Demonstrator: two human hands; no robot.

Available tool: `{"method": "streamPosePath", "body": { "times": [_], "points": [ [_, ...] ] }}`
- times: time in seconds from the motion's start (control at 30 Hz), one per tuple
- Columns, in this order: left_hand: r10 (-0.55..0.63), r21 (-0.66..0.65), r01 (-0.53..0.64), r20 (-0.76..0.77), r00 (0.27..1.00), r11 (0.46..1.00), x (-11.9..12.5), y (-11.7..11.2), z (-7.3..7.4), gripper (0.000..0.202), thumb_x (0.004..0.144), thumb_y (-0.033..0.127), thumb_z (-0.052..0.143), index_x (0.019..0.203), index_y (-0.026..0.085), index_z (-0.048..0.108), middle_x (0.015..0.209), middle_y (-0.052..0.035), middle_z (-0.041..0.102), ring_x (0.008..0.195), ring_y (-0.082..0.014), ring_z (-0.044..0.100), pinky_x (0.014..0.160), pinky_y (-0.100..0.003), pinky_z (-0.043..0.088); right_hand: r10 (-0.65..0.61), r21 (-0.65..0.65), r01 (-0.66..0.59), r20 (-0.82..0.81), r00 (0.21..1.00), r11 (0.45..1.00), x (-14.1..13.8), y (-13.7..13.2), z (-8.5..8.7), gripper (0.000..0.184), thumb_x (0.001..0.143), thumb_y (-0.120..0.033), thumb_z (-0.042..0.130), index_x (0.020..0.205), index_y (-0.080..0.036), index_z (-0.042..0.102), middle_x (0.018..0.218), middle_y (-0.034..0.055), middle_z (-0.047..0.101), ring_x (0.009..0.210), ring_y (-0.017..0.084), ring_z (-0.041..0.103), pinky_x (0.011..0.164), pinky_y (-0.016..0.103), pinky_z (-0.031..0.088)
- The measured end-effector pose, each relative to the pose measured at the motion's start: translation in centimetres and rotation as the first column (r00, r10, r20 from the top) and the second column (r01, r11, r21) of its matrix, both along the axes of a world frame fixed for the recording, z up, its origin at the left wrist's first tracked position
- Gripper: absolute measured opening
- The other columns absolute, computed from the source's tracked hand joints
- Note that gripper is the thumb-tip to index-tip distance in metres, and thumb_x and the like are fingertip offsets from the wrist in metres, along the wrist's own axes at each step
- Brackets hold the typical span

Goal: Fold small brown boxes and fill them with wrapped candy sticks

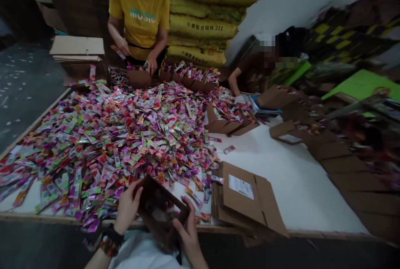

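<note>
Between my two hands is a small brown cardboard box (156, 229), tilted at the table's near edge. Its top faces up and lets me see into it; the inside is dim, with a few coloured shapes I cannot make out well. My left hand (129, 202) grips the box's left rim, thumb along the edge. On the opposite wall, my right hand (189, 227) is closed with its thumb near the rim. A large heap of small, colourful plastic sachets (125, 135) spreads just beyond the box.
Flattened cardboard boxes (243, 194) lie stacked right of my hands. Filled boxes (231, 119) stand behind them, and a row of boxes (343, 160) runs along the right. Across the white table (281, 173), a person in yellow (143, 15) handles sachets; another person (253, 69) leans in.
</note>
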State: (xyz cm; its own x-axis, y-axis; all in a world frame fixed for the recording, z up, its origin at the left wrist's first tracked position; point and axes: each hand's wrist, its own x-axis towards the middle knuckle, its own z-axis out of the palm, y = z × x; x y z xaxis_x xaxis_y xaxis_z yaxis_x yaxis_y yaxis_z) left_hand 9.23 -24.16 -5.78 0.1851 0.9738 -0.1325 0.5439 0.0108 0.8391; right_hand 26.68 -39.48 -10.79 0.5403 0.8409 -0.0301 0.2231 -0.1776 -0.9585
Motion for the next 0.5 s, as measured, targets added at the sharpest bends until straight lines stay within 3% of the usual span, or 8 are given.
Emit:
{"method": "streamPosePath", "body": {
  "times": [0.1, 0.17, 0.2, 0.23, 0.3, 0.37, 0.43, 0.5],
  "points": [
    [-0.177, -0.017, 0.177, -0.015, 0.984, 0.984, 0.3, -0.9, -0.5, 0.042, 0.082, 0.054, 0.050, 0.096, 0.023, 0.075, 0.114, -0.0096, 0.072, 0.111, -0.0297, 0.062, 0.101, -0.046, 0.045, -0.168, -0.095, 0.168, 0.015, 0.986, 0.981, 1.0, 1.9, -2.3, 0.076, 0.084, -0.046, 0.053, 0.147, -0.021, 0.018, 0.131, 0.0119, 0.054, 0.130, 0.030, 0.045, 0.107, 0.050, 0.038],
    [-0.298, 0.006, 0.302, -0.161, 0.941, 0.953, 1.0, -0.9, -0.4, 0.041, 0.086, 0.052, 0.047, 0.075, 0.025, 0.075, 0.112, -0.0080, 0.072, 0.112, -0.0306, 0.060, 0.103, -0.049, 0.041, -0.215, -0.185, 0.198, -0.080, 0.973, 0.963, 2.8, 3.7, -3.0, 0.081, 0.076, -0.044, 0.060, 0.146, -0.019, 0.026, 0.122, 0.0117, 0.061, 0.123, 0.032, 0.052, 0.104, 0.050, 0.041],
    [-0.323, 0.022, 0.340, -0.259, 0.910, 0.940, 1.6, -0.7, -0.3, 0.043, 0.088, 0.048, 0.044, 0.069, 0.023, 0.074, 0.109, -0.0092, 0.072, 0.110, -0.0313, 0.058, 0.102, -0.050, 0.041, -0.176, -0.229, 0.138, -0.153, 0.972, 0.964, 4.1, 4.6, -2.7, 0.081, 0.072, -0.043, 0.064, 0.144, -0.019, 0.034, 0.117, 0.0118, 0.064, 0.119, 0.033, 0.055, 0.101, 0.050, 0.043],
    [-0.316, 0.037, 0.352, -0.358, 0.879, 0.935, 2.3, -0.5, -0.2, 0.044, 0.090, 0.042, 0.041, 0.068, 0.021, 0.072, 0.108, -0.0113, 0.071, 0.107, -0.0318, 0.057, 0.098, -0.051, 0.041, -0.094, -0.253, 0.034, -0.226, 0.970, 0.967, 5.4, 5.3, -1.9, 0.081, 0.069, -0.044, 0.068, 0.140, -0.018, 0.041, 0.114, 0.0121, 0.066, 0.115, 0.033, 0.058, 0.099, 0.049, 0.045],
    [-0.244, 0.070, 0.324, -0.513, 0.823, 0.944, 3.6, -0.1, -0.4, 0.039, 0.091, 0.032, 0.037, 0.082, 0.015, 0.071, 0.109, -0.0171, 0.065, 0.100, -0.0323, 0.056, 0.090, -0.050, 0.044, 0.195, -0.220, -0.271, -0.315, 0.929, 0.937, 7.7, 6.6, 0.6, 0.078, 0.066, -0.047, 0.071, 0.136, -0.018, 0.051, 0.117, 0.0129, 0.066, 0.113, 0.033, 0.060, 0.099, 0.048, 0.046],
    [-0.167, 0.100, 0.268, -0.562, 0.810, 0.958, 4.3, 0.1, -1.3, 0.036, 0.089, 0.025, 0.036, 0.099, 0.009, 0.067, 0.112, -0.0217, 0.058, 0.100, -0.0329, 0.053, 0.088, -0.050, 0.045, 0.508, -0.156, -0.548, -0.237, 0.828, 0.821, 9.1, 7.3, 3.4, 0.077, 0.070, -0.054, 0.069, 0.136, -0.019, 0.053, 0.132, 0.0137, 0.059, 0.124, 0.032, 0.052, 0.107, 0.048, 0.038],
    [-0.063, 0.149, 0.147, -0.461, 0.885, 0.978, 3.8, 0.3, -2.7, 0.035, 0.089, 0.023, 0.035, 0.106, 0.008, 0.061, 0.113, -0.0216, 0.053, 0.101, -0.0308, 0.052, 0.092, -0.049, 0.044, 0.713, -0.205, -0.708, -0.060, 0.698, 0.676, 9.0, 7.5, 5.4, 0.079, 0.078, -0.061, 0.061, 0.143, -0.019, 0.045, 0.147, 0.0141, 0.044, 0.136, 0.031, 0.039, 0.114, 0.050, 0.026],
    [0.140, 0.221, -0.087, -0.237, 0.961, 0.971, 2.4, 0.2, -4.0, 0.036, 0.092, 0.024, 0.029, 0.112, 0.010, 0.055, 0.111, -0.0185, 0.050, 0.102, -0.0276, 0.052, 0.093, -0.047, 0.044, 0.828, -0.359, -0.754, 0.116, 0.549, 0.550, 8.0, 6.9, 6.2, 0.085, 0.081, -0.068, 0.053, 0.149, -0.021, 0.034, 0.155, 0.0128, 0.029, 0.143, 0.034, 0.024, 0.116, 0.056, 0.016]
  ]
}}
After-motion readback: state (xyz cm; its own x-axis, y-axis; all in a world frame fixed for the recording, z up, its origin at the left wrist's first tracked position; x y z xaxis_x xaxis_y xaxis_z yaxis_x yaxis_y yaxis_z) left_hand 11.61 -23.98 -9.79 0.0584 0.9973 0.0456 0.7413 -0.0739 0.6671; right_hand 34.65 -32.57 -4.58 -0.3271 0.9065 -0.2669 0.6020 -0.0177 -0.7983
